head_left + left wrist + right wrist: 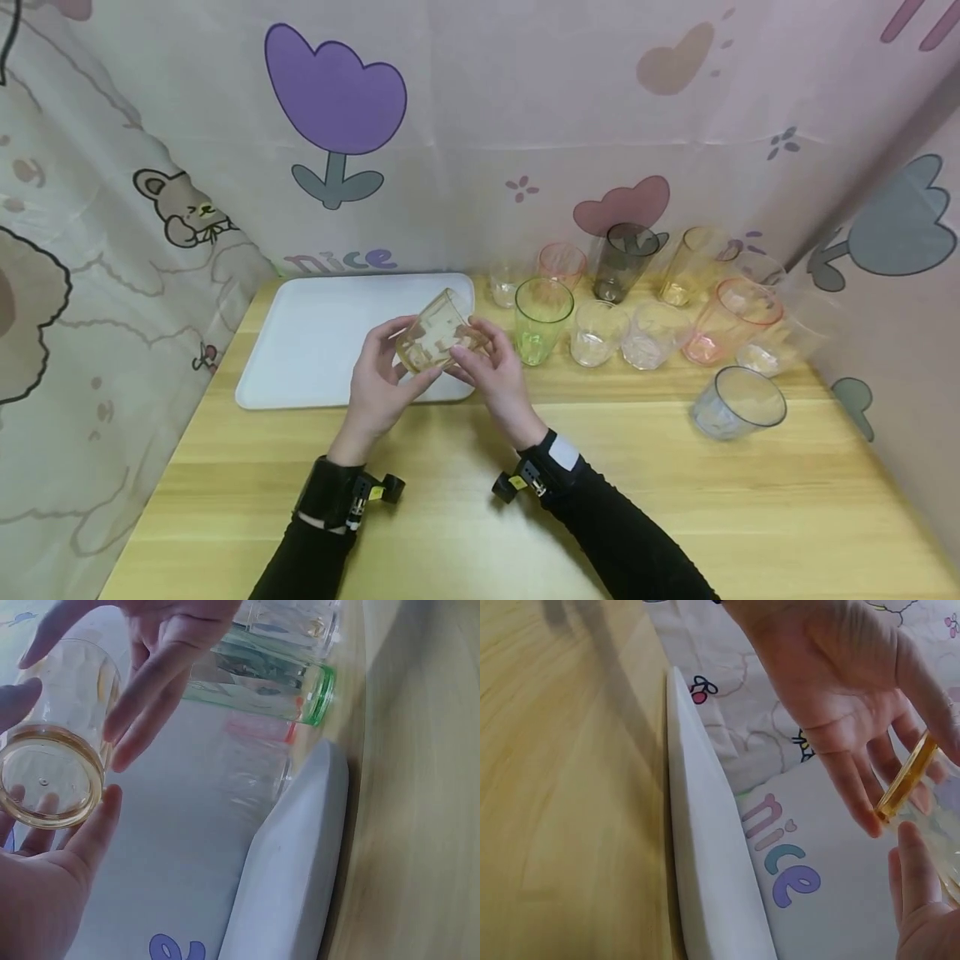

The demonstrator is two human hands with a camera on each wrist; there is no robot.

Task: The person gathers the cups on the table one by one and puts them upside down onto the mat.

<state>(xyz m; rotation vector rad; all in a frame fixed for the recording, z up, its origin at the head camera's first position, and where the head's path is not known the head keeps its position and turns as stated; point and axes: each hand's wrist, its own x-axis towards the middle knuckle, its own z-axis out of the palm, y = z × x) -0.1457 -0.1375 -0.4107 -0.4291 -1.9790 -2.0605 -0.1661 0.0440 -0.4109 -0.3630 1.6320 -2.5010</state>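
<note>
Both hands hold an amber-tinted clear drinking glass (433, 332), tilted, above the right part of a white tray (300, 367). My left hand (378, 387) curls round its base end. At the other end, my right hand (501, 379) grips the side near the rim, thumb in front. In the left wrist view, the thick round base (49, 780) of the glass faces the camera, between the fingers of both hands. The right wrist view catches its amber base edge (907, 780) beside the left fingers; the rest is partly cut off by the frame.
Right of the tray several glasses stand in loose rows, among them a green glass (542, 321), a dark grey glass (624, 260), a tall amber glass (684, 267) and a red-rimmed glass (731, 321). Nearer stands a blue-grey glass (735, 404). A printed curtain (480, 100) hangs behind the wooden table (450, 517).
</note>
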